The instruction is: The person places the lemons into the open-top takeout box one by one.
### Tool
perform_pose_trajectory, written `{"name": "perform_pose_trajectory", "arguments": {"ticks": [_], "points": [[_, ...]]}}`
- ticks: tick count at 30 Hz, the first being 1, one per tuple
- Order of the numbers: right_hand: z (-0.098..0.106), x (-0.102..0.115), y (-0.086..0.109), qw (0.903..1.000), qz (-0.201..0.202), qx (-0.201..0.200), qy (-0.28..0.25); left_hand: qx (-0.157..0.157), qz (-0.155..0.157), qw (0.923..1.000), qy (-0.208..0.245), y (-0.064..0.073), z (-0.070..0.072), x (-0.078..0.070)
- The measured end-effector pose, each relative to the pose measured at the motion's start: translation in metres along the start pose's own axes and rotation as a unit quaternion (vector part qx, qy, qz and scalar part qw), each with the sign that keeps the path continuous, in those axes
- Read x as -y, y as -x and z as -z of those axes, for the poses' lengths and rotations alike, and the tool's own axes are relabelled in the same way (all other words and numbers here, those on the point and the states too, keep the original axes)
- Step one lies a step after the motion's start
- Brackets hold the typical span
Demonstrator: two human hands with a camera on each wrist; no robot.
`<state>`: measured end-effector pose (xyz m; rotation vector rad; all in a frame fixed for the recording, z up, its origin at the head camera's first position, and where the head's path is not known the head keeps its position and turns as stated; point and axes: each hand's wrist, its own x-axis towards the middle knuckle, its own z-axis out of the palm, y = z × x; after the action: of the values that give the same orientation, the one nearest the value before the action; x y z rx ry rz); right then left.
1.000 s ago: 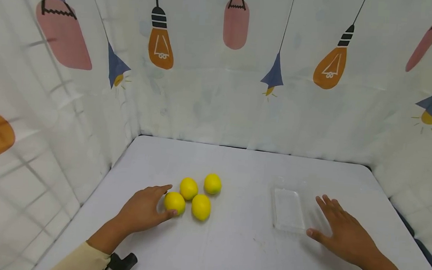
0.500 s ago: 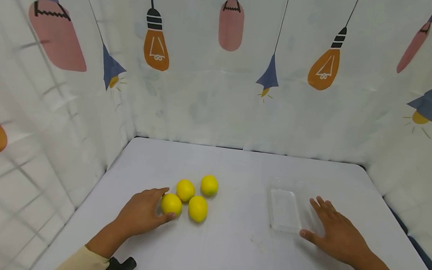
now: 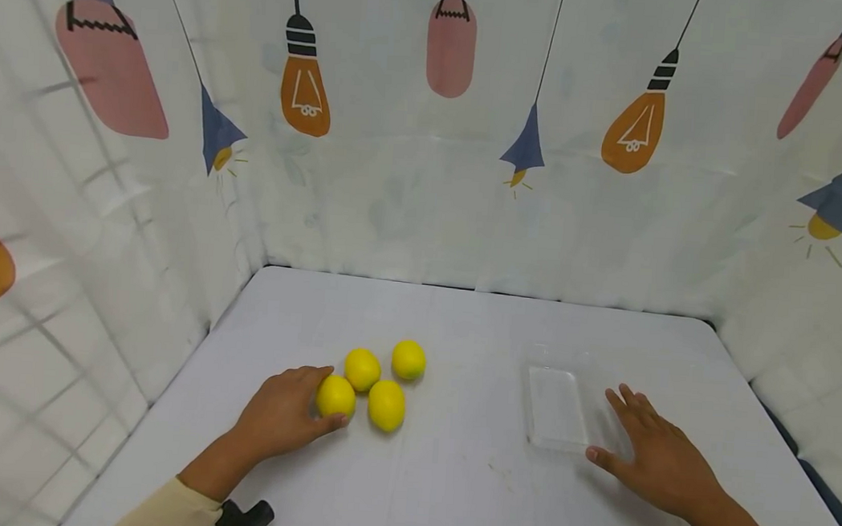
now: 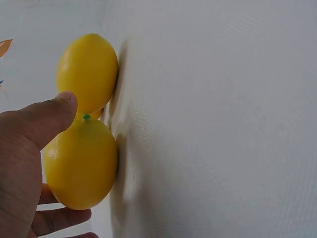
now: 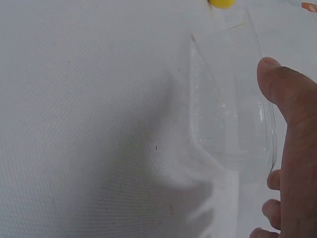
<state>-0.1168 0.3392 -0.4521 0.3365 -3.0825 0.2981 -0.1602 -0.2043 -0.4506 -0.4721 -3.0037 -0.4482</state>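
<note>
Several yellow lemons sit grouped on the white table. My left hand (image 3: 285, 411) reaches around the nearest-left lemon (image 3: 335, 397), thumb on the near side and fingers on the far side. In the left wrist view, the thumb (image 4: 54, 114) overlaps the top of this lemon (image 4: 81, 163), and fingertips show past its lower end; firm contact cannot be told. Another lemon (image 4: 88, 73) lies just beyond. On the right, a clear plastic container (image 3: 557, 408) stands beside my right hand (image 3: 662, 463), whose fingers are spread. The right thumb (image 5: 277, 82) overlaps the container's rim in the right wrist view.
Two more lemons, one (image 3: 362, 370) behind and one (image 3: 409, 360) farther back, lie near the held-around group, with another lemon (image 3: 386, 406) in front. Fabric walls (image 3: 424, 207) printed with lamps enclose the table (image 3: 450, 490).
The camera view has shifted slightly. My left hand has edged rightward, closer around the nearest-left lemon. The right hand stays almost still beside the container, and the lemons stay in place.
</note>
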Motion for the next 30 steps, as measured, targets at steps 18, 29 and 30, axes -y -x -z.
{"name": "perform_pose_trajectory", "arguments": {"ticks": [18,29,30], "points": [[0.000,0.002,-0.002,0.9998,0.008,-0.018,0.000,0.000,0.024,0.9997,0.007,-0.004,0.000,0.002],[-0.001,0.000,-0.003,0.9997,0.010,-0.021,0.001,-0.010,0.026,0.9987,0.042,-0.007,0.012,-0.001],[-0.001,-0.001,-0.002,0.9997,0.011,-0.021,0.000,-0.013,0.023,0.9986,0.046,-0.008,0.013,-0.002]]}}
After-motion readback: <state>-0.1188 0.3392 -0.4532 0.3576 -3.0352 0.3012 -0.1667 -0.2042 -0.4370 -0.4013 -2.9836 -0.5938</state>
